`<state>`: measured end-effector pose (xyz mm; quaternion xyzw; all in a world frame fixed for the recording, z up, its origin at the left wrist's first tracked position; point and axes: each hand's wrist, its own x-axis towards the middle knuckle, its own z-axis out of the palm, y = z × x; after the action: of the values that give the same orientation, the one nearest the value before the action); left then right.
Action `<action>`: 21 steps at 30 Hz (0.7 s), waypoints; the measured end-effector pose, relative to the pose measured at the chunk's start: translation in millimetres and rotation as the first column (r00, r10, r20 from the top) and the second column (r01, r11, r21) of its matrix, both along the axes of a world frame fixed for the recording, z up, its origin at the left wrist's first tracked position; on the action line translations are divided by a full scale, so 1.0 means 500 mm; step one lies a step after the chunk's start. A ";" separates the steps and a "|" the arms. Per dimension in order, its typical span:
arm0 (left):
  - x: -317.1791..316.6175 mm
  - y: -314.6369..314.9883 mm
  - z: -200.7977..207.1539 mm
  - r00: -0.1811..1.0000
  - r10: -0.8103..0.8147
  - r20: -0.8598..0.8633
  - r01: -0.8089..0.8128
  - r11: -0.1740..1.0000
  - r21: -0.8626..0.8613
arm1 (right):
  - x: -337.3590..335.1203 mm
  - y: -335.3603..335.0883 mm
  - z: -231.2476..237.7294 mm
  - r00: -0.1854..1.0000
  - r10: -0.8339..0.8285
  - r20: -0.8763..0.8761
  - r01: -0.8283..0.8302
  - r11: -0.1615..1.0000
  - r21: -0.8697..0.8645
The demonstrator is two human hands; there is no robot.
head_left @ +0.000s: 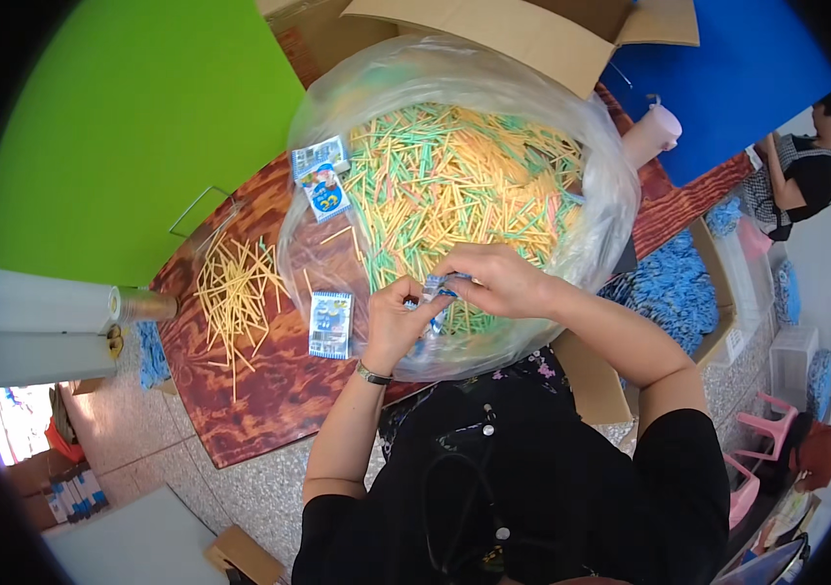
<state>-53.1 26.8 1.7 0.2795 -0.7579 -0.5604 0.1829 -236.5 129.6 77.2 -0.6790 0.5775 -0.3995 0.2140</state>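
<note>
Left hand (394,327) and right hand (501,279) pinch a packet (431,286)
The packet, small and blue-and-white, is above the near side of a clear bag (616,195) filled with coloured sticks (459,180).

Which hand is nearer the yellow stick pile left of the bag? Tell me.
Left. The left hand is to the right of the yellow stick pile; the right hand is farther right.

top (571,478): black, short-sleeved; pale round buttons (488,430) are set down the front
left wristband (373,374): narrow, worn close
lower garment (544,370): dark, patterned with pink flowers
</note>
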 end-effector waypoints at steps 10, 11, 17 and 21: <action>-0.041 0.032 0.019 0.995 -0.094 -0.029 0.094 0.996 0.006 | -0.393 0.123 -0.085 0.817 -0.173 -0.551 0.418 0.835 0.358; -0.042 0.034 0.019 0.994 -0.103 -0.033 0.104 0.995 0.011 | -0.412 0.139 -0.108 0.715 -0.012 -0.699 0.393 0.833 0.389; -0.042 0.050 0.033 0.994 -0.084 -0.071 0.090 0.992 0.085 | -0.394 0.129 -0.097 0.647 0.133 -0.751 0.172 0.934 0.314; -0.045 0.051 0.054 0.994 -0.106 -0.027 0.105 0.994 -0.023 | -0.404 0.113 -0.100 0.642 0.205 -0.739 0.142 0.915 0.377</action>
<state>-75.7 52.3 28.7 0.2289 -0.7750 -0.5650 0.1668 -438.6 186.0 27.3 -0.7345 0.6701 0.0568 0.0913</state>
